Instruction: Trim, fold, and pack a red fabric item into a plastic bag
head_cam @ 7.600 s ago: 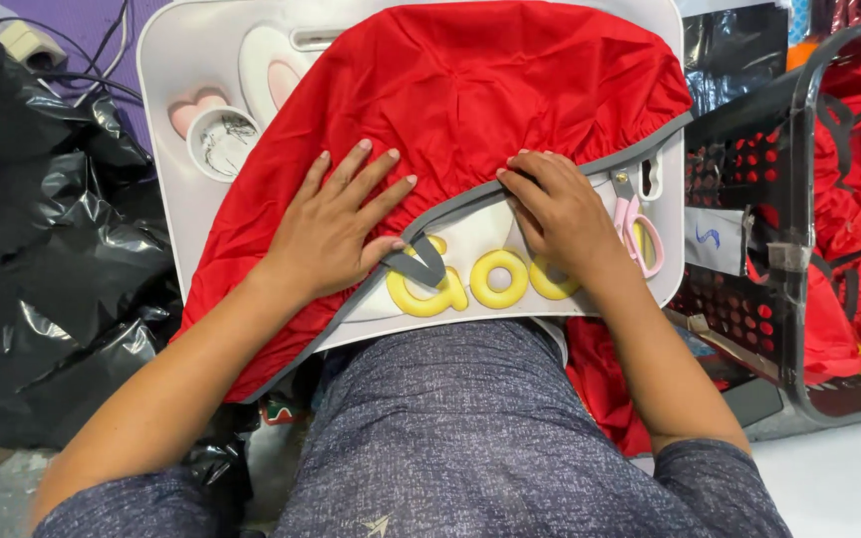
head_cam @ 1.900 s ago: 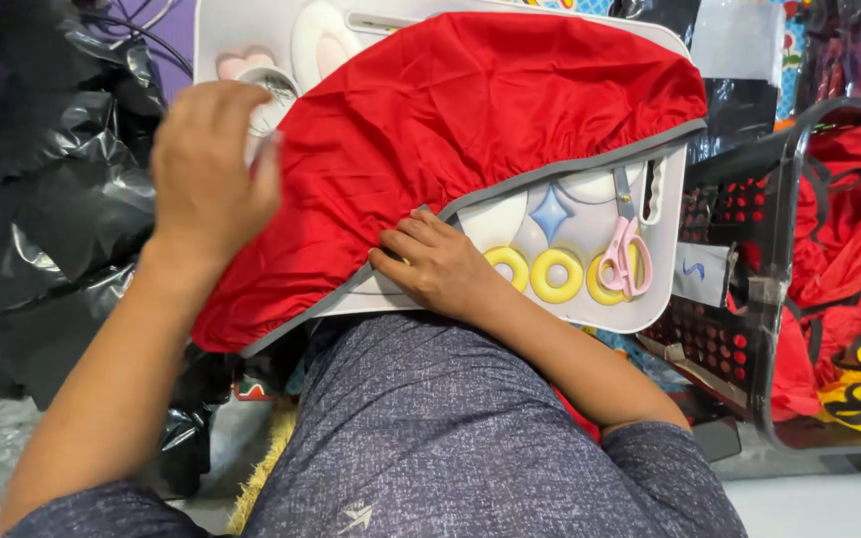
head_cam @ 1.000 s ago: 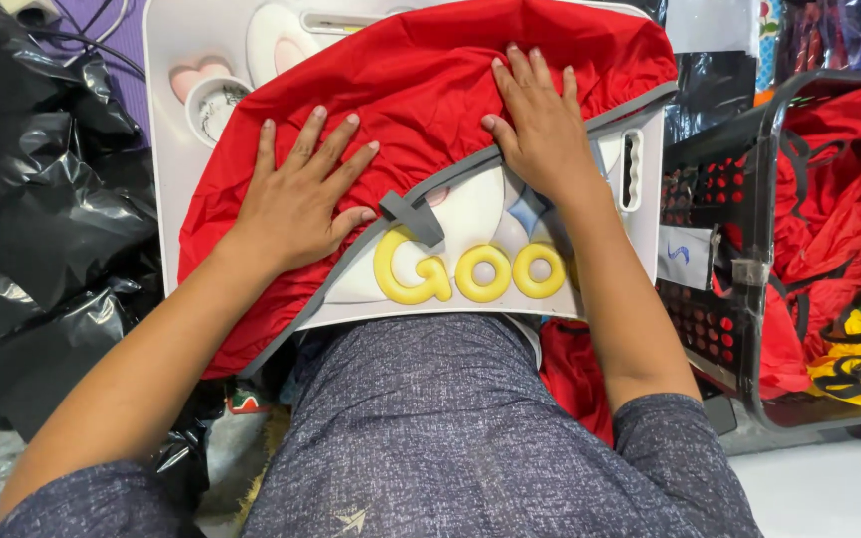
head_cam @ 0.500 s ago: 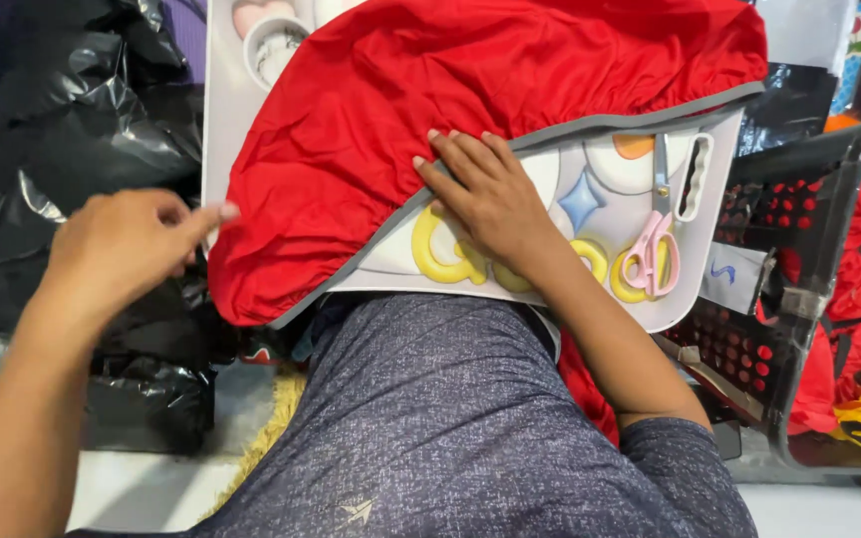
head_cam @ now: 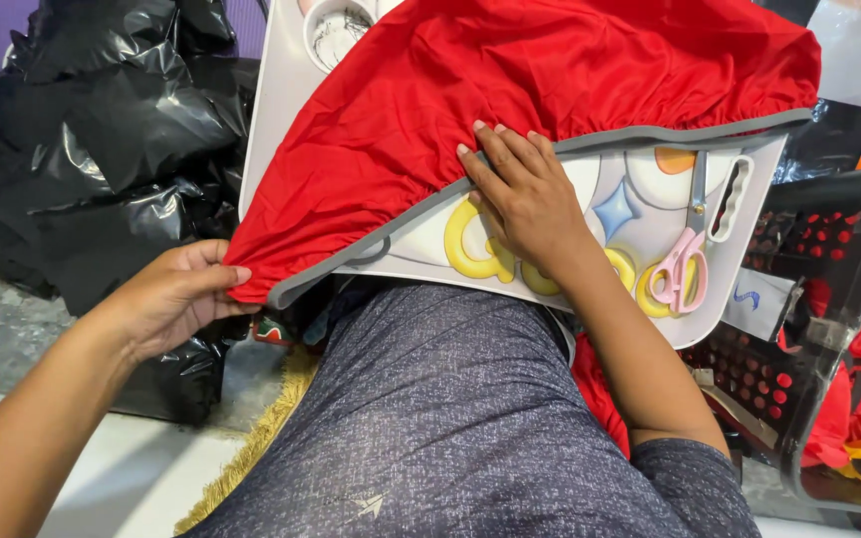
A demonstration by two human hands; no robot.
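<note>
A red cloth (head_cam: 510, 110) with a grey elastic hem (head_cam: 670, 133) lies spread over a white lap tray (head_cam: 739, 299). My left hand (head_cam: 186, 294) pinches the cloth's lower left corner, off the tray's edge. My right hand (head_cam: 528, 199) rests flat on the hem near the tray's middle, fingers pointing away from me, partly covering yellow raised letters. Pink-handled scissors (head_cam: 685, 259) lie on the tray to the right of that hand.
Black plastic bags (head_cam: 102, 130) are piled on the left. A black crate (head_cam: 829, 329) holding red fabric stands on the right. My lap in grey cloth (head_cam: 450, 418) fills the lower middle. A round cup holder (head_cam: 336, 25) shows at the tray's top.
My left hand came off the cloth's top, swung out to the left, and now grips the cloth's lower left corner. My right hand stays pressed on the hem.
</note>
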